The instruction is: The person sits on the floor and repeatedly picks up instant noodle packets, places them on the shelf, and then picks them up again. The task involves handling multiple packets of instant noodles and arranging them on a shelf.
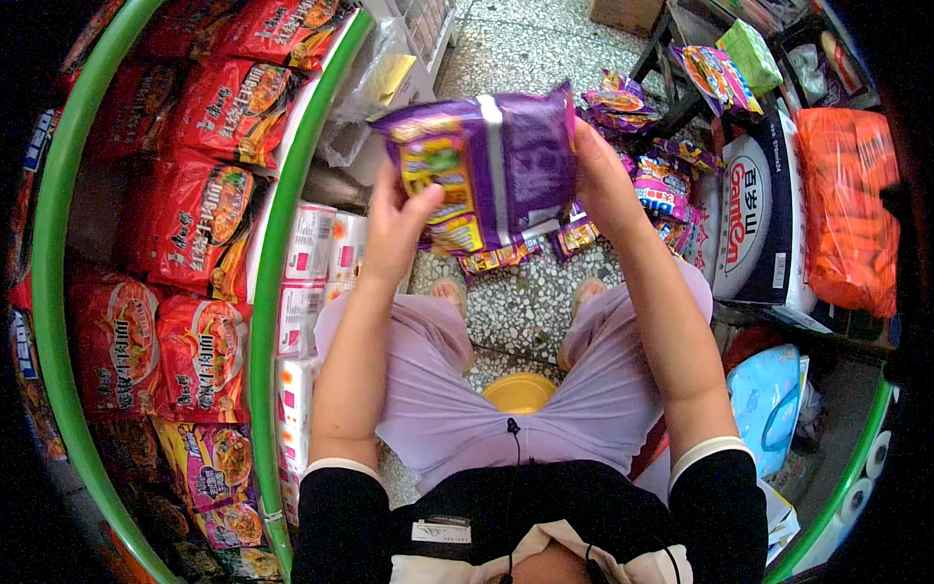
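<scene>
Between my two hands, in front of my knees, is a large purple snack packet [525, 171] with a pale seam strip down its back. My left hand [401, 219] grips its left side, the thumb lying over the yellow printed part. At the right edge, my right hand [602, 171] holds the purple end of the packet. Smaller purple snack packets [660, 182] lie in a loose pile beyond and beside my right hand. A few more packets [503, 257] rest on the speckled floor just below the held one.
Red instant noodle packs [208, 219] fill a green-edged shelf [266, 241] on the left, with stacked tissue packs [306, 241] beside it. On the right stand a water carton [766, 219] and an orange bundle [846, 212]. A yellow round stool [519, 393] shows between my legs.
</scene>
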Available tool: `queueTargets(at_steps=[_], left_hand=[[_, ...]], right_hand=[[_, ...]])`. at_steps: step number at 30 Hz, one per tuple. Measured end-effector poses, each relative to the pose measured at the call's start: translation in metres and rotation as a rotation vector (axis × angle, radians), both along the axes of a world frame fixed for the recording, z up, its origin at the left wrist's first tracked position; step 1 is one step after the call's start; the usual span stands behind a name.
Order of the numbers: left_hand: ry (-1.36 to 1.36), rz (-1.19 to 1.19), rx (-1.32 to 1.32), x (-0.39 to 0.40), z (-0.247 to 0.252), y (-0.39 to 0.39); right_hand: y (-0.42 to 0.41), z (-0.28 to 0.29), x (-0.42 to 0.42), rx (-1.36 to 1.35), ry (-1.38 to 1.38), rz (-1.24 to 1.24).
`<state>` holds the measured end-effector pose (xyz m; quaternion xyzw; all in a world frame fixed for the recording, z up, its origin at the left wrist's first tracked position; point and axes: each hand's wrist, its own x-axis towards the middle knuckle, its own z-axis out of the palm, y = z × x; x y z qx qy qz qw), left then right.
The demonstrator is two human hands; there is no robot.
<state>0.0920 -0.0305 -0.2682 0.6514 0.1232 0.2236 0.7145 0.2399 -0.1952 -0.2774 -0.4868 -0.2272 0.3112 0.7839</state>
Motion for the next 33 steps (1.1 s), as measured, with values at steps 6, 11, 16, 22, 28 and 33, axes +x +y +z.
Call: queueTargets(at_steps=[6, 11, 16, 22, 28, 33], left_hand=[[0.048, -0.019, 0.097, 0.006, -0.001, -0.011], [0.089, 0.102, 0.009, 0.006, -0.005, -0.005], [0.114, 0.279, 0.056, 0.010, -0.015, -0.001], [0.192, 0.252, 0.198, 0.015, -0.018, -0.011], [0.195, 0.067, 0.950, 0.012, -0.021, -0.039], [0.120, -0.033, 1.075, 0.008, -0.013, -0.050]], right_hand=[[0.001, -0.004, -0.008, -0.034, 0.172, -0.088], [0.004, -0.011, -0.010, -0.053, 0.090, -0.084], [0.011, -0.010, -0.012, -0.291, -0.406, -0.470], [0.026, -0.031, -0.067, -0.440, -0.709, -0.127], [0.042, -0.058, -0.071, -0.288, -0.574, -0.137], [0.033, -0.050, -0.057, -0.245, -0.116, -0.125]])
